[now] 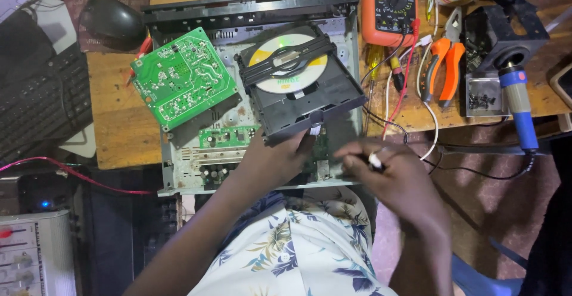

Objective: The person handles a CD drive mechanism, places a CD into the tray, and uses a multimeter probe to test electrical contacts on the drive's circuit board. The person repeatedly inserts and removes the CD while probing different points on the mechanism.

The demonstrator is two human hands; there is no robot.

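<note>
An opened disc player chassis (179, 180) lies on the wooden table. A black disc drive unit (310, 102) with a white and yellow disc (286, 64) in it sits tilted over the chassis. My left hand (277, 159) grips the drive's near edge. A green circuit board (179, 78) lies loose and angled on the chassis's left part. My right hand (393, 174) hovers beside the chassis's right front corner, fingers closed around a small white-tipped object (375, 162); I cannot tell what it is.
An orange multimeter (390, 7) with red and black leads, orange-handled pliers (444, 64), a blue-handled soldering iron (518, 102) and a small tray of screws (481, 96) lie to the right. A keyboard (42, 102) and mouse (113, 19) sit left.
</note>
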